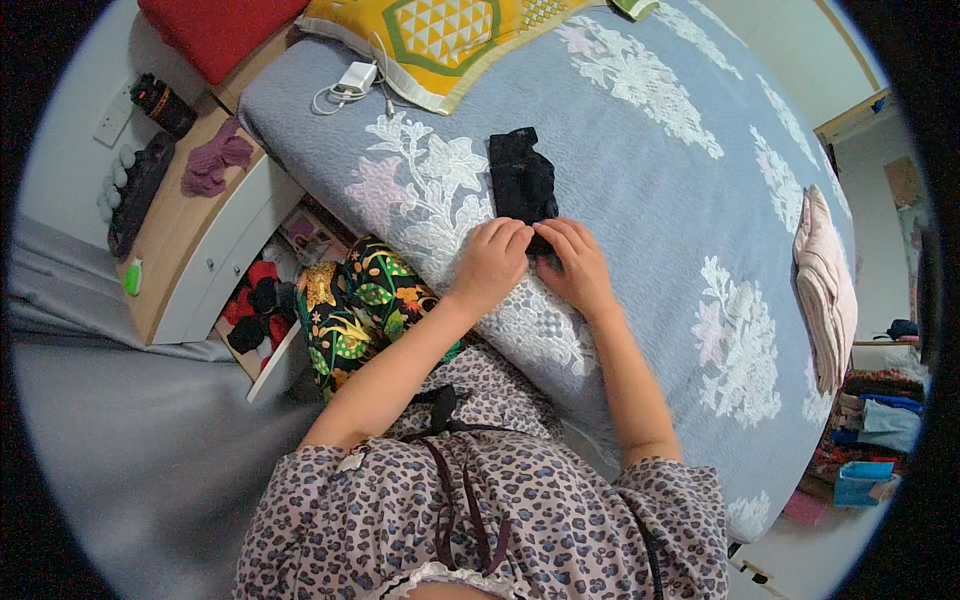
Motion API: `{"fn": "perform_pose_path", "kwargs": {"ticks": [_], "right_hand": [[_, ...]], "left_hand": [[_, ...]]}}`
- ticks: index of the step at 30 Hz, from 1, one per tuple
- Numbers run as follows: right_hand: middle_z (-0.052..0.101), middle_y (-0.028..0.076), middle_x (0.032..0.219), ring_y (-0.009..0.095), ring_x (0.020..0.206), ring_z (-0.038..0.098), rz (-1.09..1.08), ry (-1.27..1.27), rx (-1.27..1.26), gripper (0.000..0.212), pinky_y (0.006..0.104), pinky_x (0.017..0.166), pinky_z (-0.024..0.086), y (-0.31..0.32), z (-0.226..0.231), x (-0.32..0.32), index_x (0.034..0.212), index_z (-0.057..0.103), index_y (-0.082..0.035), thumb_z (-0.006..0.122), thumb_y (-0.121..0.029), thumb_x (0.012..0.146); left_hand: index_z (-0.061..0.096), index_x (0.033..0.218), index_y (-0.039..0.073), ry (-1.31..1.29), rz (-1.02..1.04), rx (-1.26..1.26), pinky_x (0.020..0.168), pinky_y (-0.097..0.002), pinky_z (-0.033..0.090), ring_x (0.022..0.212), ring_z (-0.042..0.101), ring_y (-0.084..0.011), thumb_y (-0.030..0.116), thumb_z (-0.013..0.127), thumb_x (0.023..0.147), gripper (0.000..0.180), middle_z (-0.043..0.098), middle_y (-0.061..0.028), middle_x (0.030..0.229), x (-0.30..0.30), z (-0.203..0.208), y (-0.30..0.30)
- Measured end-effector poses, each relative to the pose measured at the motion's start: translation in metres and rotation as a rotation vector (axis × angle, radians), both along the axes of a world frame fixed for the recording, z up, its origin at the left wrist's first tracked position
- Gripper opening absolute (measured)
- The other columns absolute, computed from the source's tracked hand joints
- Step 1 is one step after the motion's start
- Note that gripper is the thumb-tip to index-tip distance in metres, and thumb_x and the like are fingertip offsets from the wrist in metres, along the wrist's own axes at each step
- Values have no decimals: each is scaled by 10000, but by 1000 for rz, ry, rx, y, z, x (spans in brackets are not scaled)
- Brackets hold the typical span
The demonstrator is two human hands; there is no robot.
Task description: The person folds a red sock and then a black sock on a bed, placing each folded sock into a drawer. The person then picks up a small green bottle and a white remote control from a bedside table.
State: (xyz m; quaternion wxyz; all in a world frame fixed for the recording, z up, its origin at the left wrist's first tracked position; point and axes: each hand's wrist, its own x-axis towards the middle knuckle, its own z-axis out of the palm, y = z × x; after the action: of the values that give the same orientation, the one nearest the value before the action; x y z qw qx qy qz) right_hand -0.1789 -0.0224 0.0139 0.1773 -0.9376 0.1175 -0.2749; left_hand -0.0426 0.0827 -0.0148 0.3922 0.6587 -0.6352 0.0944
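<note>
Blue-grey bedspread (660,240) with raised pale flowers is spread beneath the hands, clock positions being read from the middle of the view; a yellow patterned pillow (440,40) is seen at 12 o'clock, a white charger (357,78) with its cable at 11, and a folded pink cloth (825,290) at 3. Just past 12 o'clock, near the bed's edge, a black cloth (521,175) is laid out; its near end is held by the left hand (492,258) and the right hand (578,265) — fingers drawn narrow, fingertips almost meeting, thumbs partly hidden.

Skewing is judged the likeliest fault, and would be caused by uneven pull between the hands; a crease could also be trapped if the far end were dragged over the raised flowers — or if the bedspread were gathered up with the cloth.

At 9 o'clock a drawer (278,362) is seen pulled out; red and black bundles (262,300) are loosely heaped in it, and could be caught at its rim if it were pushed in; between 9 and 10 a dark long tray (128,222) is filled with pale rounded objects (113,190), whose kind cannot be told.
</note>
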Motion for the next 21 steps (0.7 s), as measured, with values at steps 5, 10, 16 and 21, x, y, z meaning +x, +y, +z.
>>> {"fn": "perform_pose_path", "kwargs": {"ticks": [5, 10, 16, 21], "right_hand": [[597, 103, 974, 303, 940, 549, -29, -50, 78, 337, 389, 797, 450, -5, -13, -1, 987, 564, -50, 669, -68, 667], [587, 106, 875, 266, 814, 571, -207, -62, 454, 246, 347, 697, 456, 18, -16, -9, 952, 574, -47, 655, -82, 722], [568, 87, 879, 200, 782, 578, -285, -90, 617, 145, 288, 668, 467, 23, -3, 3, 876, 584, -25, 647, -79, 757], [544, 91, 953, 224, 857, 559, -295, -133, 538, 99, 296, 718, 463, 15, -18, 4, 835, 597, -15, 641, -63, 761]], "left_hand": [[519, 1032, 48, 113, -66, -10, 815, -410, 436, 923, 565, -289, 84, 628, 754, 302, 588, -102, 971, 5, -3, 5], [520, 1014, 63, 283, -33, -9, 725, -385, 444, 811, 589, -277, 110, 626, 795, 247, 595, -87, 943, -7, -2, 23], [573, 981, 47, 130, -2, -35, 776, -395, 455, 891, 560, -265, 93, 625, 782, 211, 573, -72, 1026, -11, 0, 22], [568, 1040, 16, -100, 15, -31, 830, -385, 449, 992, 513, -260, 106, 648, 726, 336, 561, -89, 1057, -11, 13, 30]]}}
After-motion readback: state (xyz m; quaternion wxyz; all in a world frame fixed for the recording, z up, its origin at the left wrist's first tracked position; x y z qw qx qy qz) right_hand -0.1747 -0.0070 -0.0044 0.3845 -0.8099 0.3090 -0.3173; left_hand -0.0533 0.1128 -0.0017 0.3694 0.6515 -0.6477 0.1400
